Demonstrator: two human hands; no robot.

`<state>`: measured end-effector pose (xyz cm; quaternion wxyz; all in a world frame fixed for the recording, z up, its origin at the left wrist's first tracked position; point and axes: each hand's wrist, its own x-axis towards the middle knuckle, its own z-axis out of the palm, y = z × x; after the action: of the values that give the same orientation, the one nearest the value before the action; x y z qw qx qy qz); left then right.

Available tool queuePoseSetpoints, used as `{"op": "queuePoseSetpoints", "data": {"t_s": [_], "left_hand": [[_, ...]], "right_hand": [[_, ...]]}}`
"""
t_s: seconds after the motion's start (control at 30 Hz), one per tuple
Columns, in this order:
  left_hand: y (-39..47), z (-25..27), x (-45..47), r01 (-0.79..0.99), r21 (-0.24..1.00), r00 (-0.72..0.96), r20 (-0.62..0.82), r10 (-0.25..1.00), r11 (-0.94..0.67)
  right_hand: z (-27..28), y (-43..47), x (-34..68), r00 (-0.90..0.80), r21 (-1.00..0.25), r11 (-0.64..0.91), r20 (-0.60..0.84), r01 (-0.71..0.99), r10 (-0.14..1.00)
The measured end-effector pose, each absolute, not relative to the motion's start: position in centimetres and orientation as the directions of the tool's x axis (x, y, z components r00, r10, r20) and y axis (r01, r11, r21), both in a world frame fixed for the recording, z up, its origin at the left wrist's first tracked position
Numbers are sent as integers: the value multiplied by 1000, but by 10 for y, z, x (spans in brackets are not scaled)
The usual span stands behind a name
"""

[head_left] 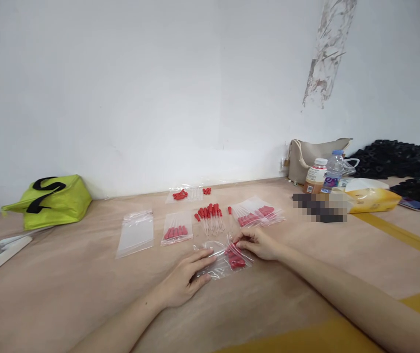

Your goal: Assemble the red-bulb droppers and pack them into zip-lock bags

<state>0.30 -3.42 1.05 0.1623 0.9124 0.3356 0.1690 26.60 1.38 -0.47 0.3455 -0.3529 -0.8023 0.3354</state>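
Lower centre: left hand (pixel 186 279) is pressing the clear plastic zip bag of red-bulbed droppers (pixel 226 260) flat, steadying it, while right hand (pixel 256 242) is pinching its top edge.

We see two bare forearms entering from the lower edge, no sleeves, no watch, no rings or bracelets. Our slim left hand (pixel 186 280) and slim right hand (pixel 257 243) wear no gloves, with short, unpainted fingernails.

Both hands rest on a bag (pixel 222 261) of droppers near the table's front. Beyond it lie loose droppers (pixel 210 218), with filled bags left (pixel 176 228) and right (pixel 257 214). An empty bag (pixel 135 233) lies farther left; bottles (pixel 324 175) stand far right.
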Motion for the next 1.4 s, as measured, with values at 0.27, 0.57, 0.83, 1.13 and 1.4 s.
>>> {"op": "queuePoseSetpoints", "data": {"t_s": [0.27,0.57,0.83,1.13,1.4], "left_hand": [[-35,11,3,557,408,718,200,666,-723],[-34,10,3,562,411,712,201,673,-718],[-33,9,2,578,382,716,187,673,-721],[-33,6,1,583,381,715,178,676,-717],[-33,7,1,582,403,707,178,684,-706]], "right_hand": [[15,11,276,-719,-636,679,270,365,640],[-13,20,270,-364,-917,298,191,266,912],[-11,21,263,-261,-924,226,146,309,954],[-17,22,259,-210,-815,311,237,488,949],[-12,14,259,-449,-923,302,171,238,877]]}}
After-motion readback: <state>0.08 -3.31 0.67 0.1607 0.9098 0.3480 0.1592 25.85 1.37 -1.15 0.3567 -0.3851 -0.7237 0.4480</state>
